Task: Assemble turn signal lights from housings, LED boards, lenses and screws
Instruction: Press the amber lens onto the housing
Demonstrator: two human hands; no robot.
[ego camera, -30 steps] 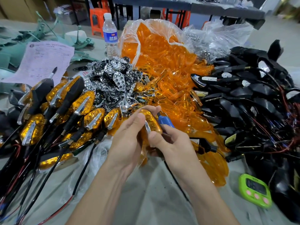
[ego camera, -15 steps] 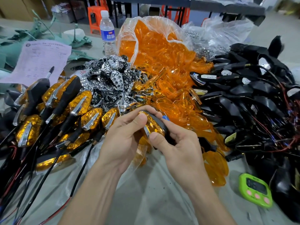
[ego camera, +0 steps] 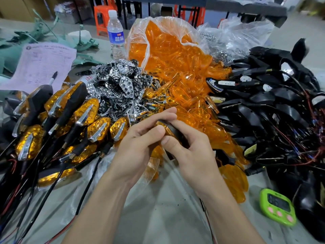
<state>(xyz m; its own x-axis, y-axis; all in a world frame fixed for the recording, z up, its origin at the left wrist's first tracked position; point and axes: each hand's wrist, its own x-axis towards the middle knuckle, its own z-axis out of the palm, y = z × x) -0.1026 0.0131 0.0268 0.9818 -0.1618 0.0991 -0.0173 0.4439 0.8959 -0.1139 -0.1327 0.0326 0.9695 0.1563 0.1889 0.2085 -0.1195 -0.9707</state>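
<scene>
Head view: left hand (ego camera: 139,147) and right hand (ego camera: 190,154) are both gripping one turn signal (ego camera: 174,129). Its black housing is facing up and an amber lens edge is showing beneath. Left hand's fingers are curling over its far side, with the thumb pressing the near side. Right hand's thumb and fingers are pinching its near end.

The signal is hovering just in front of the lens pile (ego camera: 175,71), which is spilling from a clear bag. Chrome reflector pieces (ego camera: 123,85) are heaping just left of the lens pile. Finished signals (ego camera: 84,117) are lying further left, wires trailing over the worktop (ego camera: 167,217). Black housings (ego camera: 272,106) are stacking up right of the lens pile. Water bottle (ego camera: 116,34) is standing behind the pile's left edge. Green timer (ego camera: 277,207) is sitting well in front-right of the pile.
</scene>
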